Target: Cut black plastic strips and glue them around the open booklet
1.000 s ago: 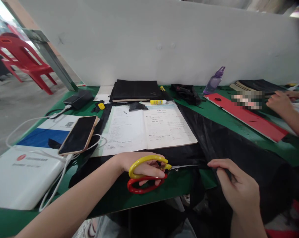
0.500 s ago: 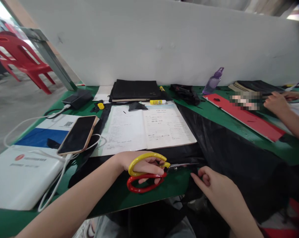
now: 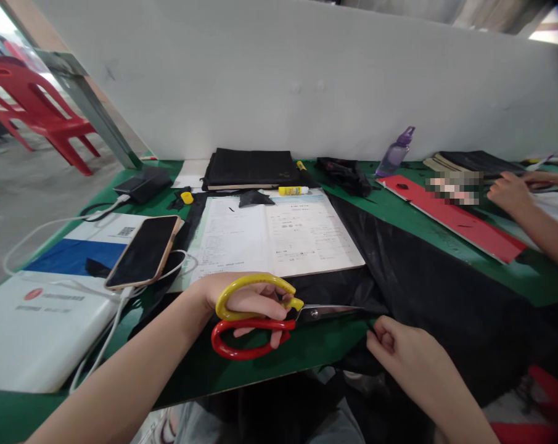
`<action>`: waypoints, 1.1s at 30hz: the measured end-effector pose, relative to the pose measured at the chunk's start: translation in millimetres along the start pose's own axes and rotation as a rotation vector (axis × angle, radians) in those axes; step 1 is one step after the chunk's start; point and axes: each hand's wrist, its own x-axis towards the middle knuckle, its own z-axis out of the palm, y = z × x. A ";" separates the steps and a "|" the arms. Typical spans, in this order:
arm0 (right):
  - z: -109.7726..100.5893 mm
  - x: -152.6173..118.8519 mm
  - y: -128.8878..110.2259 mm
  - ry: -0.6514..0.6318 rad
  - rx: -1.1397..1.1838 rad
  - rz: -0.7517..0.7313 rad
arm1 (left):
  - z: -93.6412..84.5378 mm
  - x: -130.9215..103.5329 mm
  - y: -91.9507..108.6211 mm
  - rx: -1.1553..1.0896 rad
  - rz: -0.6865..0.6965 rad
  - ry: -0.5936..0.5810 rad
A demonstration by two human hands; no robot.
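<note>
My left hand is closed through the handles of a pair of scissors, one loop yellow and one red. The blades point right and lie along the near edge of a thin black sheet. Just past the tips, my right hand pinches a bit of that sheet's edge between thumb and fingers. The sheet spreads under an open book with printed pages and drapes over the table's front edge on the right. A small black scrap rests at the book's top.
Behind the book lie a yellow glue stick and a black-covered book. On the left are a phone with a white cable and a black adapter. To the right stand a purple bottle, a red strip and another person's hands.
My left hand has drawn the scissors leftward, and the blades look more closed. My right hand has shifted slightly right, still pinching the sheet's edge.
</note>
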 end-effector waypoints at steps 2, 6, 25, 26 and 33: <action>-2.8 -0.1 2.2 0.030 0.089 -0.028 | -0.8 -0.3 0.1 -0.006 -0.085 -0.055; -8.8 2.9 5.7 0.283 0.289 -0.157 | -2.7 2.1 -3.0 -0.009 -0.136 -0.100; 8.7 51.1 57.0 0.465 -0.259 -0.132 | -3.4 8.9 -10.4 0.027 -0.152 -0.134; 7.4 54.8 61.1 0.445 -0.266 -0.140 | -3.4 8.9 -10.4 0.025 -0.153 -0.137; -6.1 81.7 97.2 0.370 -0.232 -0.241 | -2.8 8.7 -10.2 0.022 -0.157 -0.129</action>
